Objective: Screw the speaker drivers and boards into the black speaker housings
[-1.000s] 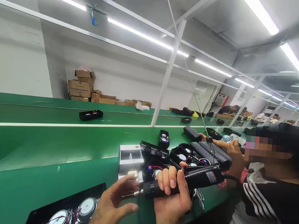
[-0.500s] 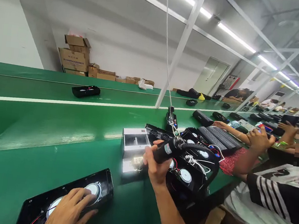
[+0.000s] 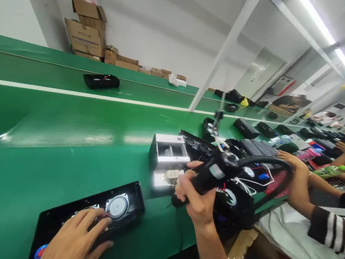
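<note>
My left hand (image 3: 77, 239) lies flat, fingers spread, on an open black speaker housing (image 3: 126, 209) at the near edge of the green bench; a round silver driver (image 3: 117, 206) shows beside my fingertips. My right hand (image 3: 194, 196) is wrapped round a black electric screwdriver (image 3: 207, 177), held above the bench with its bit pointing down-left. A black cable loops from its rear, and a cord rises from it toward the frame overhead.
A small white parts box (image 3: 169, 156) stands just behind the screwdriver. Several open black housings (image 3: 237, 187) crowd the bench to the right, where a co-worker's arm (image 3: 300, 185) reaches in. Another housing (image 3: 101, 81) lies on the far belt. Cardboard boxes (image 3: 85, 32) stack against the wall.
My left hand came down from near the screwdriver's bit onto the housing. My right hand swung the screwdriver from level to tip-down. The view tilted downward.
</note>
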